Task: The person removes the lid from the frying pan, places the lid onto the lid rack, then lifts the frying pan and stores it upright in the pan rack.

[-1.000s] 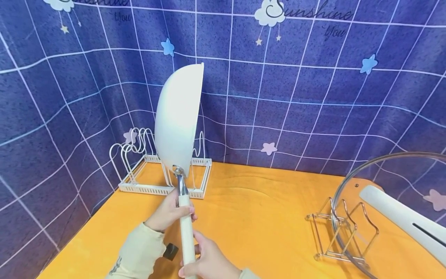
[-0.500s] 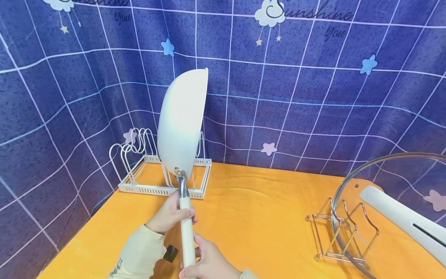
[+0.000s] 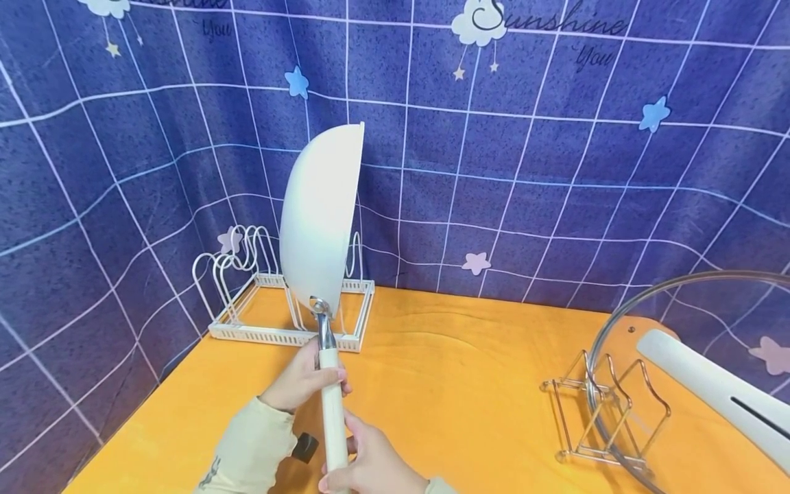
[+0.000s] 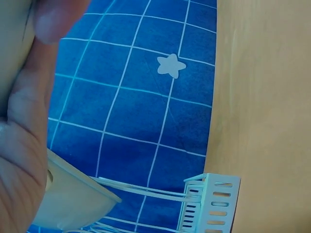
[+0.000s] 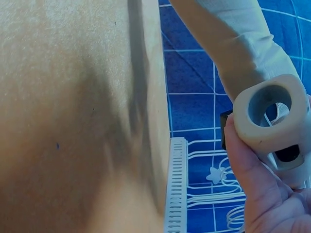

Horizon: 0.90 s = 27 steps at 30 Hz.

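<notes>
A deep white pan (image 3: 321, 213) stands nearly on edge over the white wire rack (image 3: 256, 334), its curved outside to the left and its rim to the right. My left hand (image 3: 304, 381) grips the upper part of the cream handle (image 3: 333, 418), just below the metal neck (image 3: 324, 333). Lower down, my right hand (image 3: 376, 458) holds the handle near its end. In the right wrist view, the hollow handle end (image 5: 243, 131) shows between thumb and fingers. The left wrist view has the pan's wall (image 4: 73, 201) beside the rack's slotted base (image 4: 209, 189). The pan hides several rack loops.
To the right, a small metal wire rack (image 3: 631, 401) stands on the orange tabletop (image 3: 469, 398), with a large round lid's rim (image 3: 597, 343) in it. A long white handle (image 3: 710, 384) with a dark slot juts in from the right. A blue gridded curtain (image 3: 524, 171) hangs behind.
The pan has come down slightly toward the white rack and shifted a little right since a second ago. Both hands keep their grip on the handle and have barely moved.
</notes>
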### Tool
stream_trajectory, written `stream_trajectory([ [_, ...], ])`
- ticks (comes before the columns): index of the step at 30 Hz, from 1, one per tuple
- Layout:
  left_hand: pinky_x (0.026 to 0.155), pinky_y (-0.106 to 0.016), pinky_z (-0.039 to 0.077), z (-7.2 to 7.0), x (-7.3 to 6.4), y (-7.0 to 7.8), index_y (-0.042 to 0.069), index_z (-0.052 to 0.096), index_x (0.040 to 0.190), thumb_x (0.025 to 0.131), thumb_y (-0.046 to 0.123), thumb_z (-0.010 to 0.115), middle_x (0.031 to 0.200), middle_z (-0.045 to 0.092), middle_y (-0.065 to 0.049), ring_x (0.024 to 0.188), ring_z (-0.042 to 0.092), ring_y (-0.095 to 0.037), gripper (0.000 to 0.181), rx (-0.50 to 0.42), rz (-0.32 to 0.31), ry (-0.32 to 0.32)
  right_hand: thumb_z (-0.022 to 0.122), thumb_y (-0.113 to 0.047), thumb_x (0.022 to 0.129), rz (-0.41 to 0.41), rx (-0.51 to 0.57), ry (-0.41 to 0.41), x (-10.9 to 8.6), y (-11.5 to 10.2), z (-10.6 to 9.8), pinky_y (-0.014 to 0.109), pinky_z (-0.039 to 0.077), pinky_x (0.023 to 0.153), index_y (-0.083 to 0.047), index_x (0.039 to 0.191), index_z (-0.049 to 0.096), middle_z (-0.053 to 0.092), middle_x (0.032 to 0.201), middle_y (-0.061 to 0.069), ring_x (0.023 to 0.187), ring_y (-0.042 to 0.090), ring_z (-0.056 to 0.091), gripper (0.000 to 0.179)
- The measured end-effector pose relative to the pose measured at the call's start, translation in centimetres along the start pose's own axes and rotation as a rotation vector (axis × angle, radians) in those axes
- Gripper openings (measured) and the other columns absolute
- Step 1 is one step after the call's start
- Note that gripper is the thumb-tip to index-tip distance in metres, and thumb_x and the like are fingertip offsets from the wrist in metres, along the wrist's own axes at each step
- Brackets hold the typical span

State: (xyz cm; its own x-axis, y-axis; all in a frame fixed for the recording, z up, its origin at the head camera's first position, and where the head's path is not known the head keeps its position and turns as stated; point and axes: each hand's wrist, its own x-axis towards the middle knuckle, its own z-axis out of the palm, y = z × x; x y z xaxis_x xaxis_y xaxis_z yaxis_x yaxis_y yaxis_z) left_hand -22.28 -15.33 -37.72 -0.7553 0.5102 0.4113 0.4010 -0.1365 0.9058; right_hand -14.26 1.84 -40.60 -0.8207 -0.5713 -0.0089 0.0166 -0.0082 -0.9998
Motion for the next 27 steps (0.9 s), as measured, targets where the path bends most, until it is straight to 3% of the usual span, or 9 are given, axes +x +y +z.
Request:
stream_trajectory([
  [11, 0.07, -0.034, 0.058, 0.12, -0.24, -0.29, -0.018, 0.024, 0.118, 0.087, -0.01, 0.051, 0.078, 0.062, -0.006, 0.069, 0.066, -0.013, 0.042, -0.011, -0.063, 0.004, 0.07, 0.008, 0.072, 0.013, 0.065, -0.012, -0.2, 0.48, 0.07, 0.021, 0.053, 0.059, -0.006, 0.145, 0.036, 0.065, 0.073, 0.001, 0.067, 0.011, 0.064, 0.082],
  [17, 0.069, -0.033, 0.058, 0.12, -0.04, -0.51, -0.012, 0.031, 0.113, 0.087, -0.01, 0.05, 0.079, 0.063, -0.002, 0.069, 0.066, -0.013, 0.032, -0.02, -0.044, -0.012, 0.071, 0.006, 0.072, 0.025, 0.04, 0.011, -0.22, 0.48, 0.03, 0.02, 0.051, 0.055, -0.006, 0.145, 0.036, 0.065, 0.072, 0.001, 0.063, 0.011, 0.062, 0.081],
  [21, 0.069, -0.033, 0.058, 0.13, 0.18, -0.48, -0.006, 0.036, 0.106, 0.087, -0.011, 0.048, 0.078, 0.064, -0.008, 0.069, 0.066, -0.013, 0.023, -0.022, -0.018, -0.026, 0.072, 0.005, 0.073, 0.015, 0.013, 0.018, -0.22, 0.52, -0.11, 0.018, 0.048, 0.051, -0.006, 0.144, 0.037, 0.065, 0.072, -0.001, 0.059, 0.009, 0.06, 0.079],
  [24, 0.069, -0.033, 0.058, 0.2, 0.2, -0.45, -0.008, 0.035, 0.108, 0.087, -0.011, 0.048, 0.078, 0.064, -0.014, 0.07, 0.067, -0.013, 0.024, -0.017, -0.017, -0.027, 0.071, 0.005, 0.074, -0.003, 0.009, 0.01, -0.23, 0.6, -0.24, 0.018, 0.048, 0.051, -0.006, 0.144, 0.037, 0.065, 0.072, -0.002, 0.059, 0.009, 0.06, 0.079],
  [27, 0.069, -0.033, 0.058, 0.24, 0.13, -0.41, -0.012, 0.032, 0.111, 0.087, -0.011, 0.048, 0.078, 0.064, -0.013, 0.07, 0.067, -0.013, 0.029, -0.009, -0.031, -0.016, 0.07, 0.006, 0.074, -0.003, 0.014, 0.008, -0.21, 0.64, -0.28, 0.019, 0.05, 0.053, -0.006, 0.145, 0.036, 0.064, 0.072, -0.001, 0.06, 0.009, 0.06, 0.08],
])
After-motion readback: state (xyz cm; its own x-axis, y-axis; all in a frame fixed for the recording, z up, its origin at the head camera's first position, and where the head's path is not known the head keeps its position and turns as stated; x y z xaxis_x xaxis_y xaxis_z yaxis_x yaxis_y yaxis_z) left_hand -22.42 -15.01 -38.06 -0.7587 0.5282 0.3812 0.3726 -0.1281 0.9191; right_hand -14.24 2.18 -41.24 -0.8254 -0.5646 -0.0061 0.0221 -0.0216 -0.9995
